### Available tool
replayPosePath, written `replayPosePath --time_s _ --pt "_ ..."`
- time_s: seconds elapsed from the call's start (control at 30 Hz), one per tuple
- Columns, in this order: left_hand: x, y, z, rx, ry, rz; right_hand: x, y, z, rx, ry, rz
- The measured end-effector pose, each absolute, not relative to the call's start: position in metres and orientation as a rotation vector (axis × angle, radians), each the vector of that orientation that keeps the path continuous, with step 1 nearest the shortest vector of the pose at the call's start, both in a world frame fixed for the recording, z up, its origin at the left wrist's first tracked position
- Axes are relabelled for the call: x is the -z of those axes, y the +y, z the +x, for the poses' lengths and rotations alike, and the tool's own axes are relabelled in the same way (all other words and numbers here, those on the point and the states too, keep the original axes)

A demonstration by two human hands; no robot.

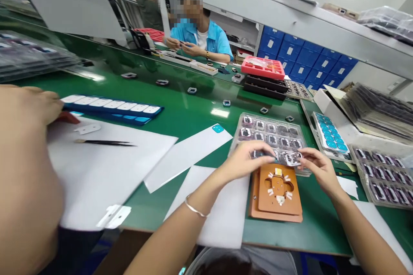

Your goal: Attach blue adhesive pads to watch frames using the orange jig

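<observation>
Over the front row of a clear plastic tray (267, 126) of small framed parts, my right hand (318, 167) pinches a small clear-edged frame part (293, 158) by its right side. My left hand (253, 157), with a silver bangle on the wrist, is just left of that part, thumb and fingers closed around a small dark piece too small to name. Just below both hands, an orange fixture block (277, 193) with a shaped recess and white pads lies on the green table (290, 238).
Another person's arm (26, 172) fills the left edge, by a white sheet (112, 163) with tweezers (106, 142). A blue strip tray (111, 105) lies behind. Small parts line the green surface. Across sits a person in a blue shirt (214, 38). More trays (383, 174) stand right.
</observation>
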State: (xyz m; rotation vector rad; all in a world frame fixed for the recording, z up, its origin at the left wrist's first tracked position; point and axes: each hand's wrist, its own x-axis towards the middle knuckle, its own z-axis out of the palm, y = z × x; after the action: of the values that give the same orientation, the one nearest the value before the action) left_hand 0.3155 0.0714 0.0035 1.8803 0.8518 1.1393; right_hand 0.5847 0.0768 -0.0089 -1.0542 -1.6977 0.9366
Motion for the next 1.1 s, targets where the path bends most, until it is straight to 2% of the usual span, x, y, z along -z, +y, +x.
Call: replayPosePath --time_s 0.07,0.2,0.33,0.43,0.7,0.87,1.0,1.1 --pt "0.002 0.064 0.327 -1.100 0.617 1.950 0.011 0.065 0.584 -1.050 -1.655 -1.050" --pt "0.012 0.062 0.337 -1.110 0.532 2.090 0.014 0.056 0.578 -1.152 -1.657 -1.053" --pt "0.015 0.065 0.333 -1.135 0.386 2.317 0.015 0.053 0.577 -0.988 -1.761 -1.129" --pt "0.016 0.067 0.327 -1.014 0.420 2.536 0.014 0.049 0.577 -0.875 -1.849 -1.231" --pt "0.012 0.061 0.327 -0.858 0.435 2.655 0.017 0.039 0.566 -0.951 -1.923 -1.353" --pt "0.009 0.060 0.327 -0.763 0.466 2.687 0.014 0.042 0.572 -0.844 -1.962 -1.406" --pt "0.008 0.061 0.326 -0.760 0.501 2.696 -0.002 0.053 0.591 -0.681 -2.183 -1.098" --pt "0.008 0.060 0.325 -0.737 0.519 2.704 -0.013 0.061 0.603 -0.682 -2.410 -0.806"
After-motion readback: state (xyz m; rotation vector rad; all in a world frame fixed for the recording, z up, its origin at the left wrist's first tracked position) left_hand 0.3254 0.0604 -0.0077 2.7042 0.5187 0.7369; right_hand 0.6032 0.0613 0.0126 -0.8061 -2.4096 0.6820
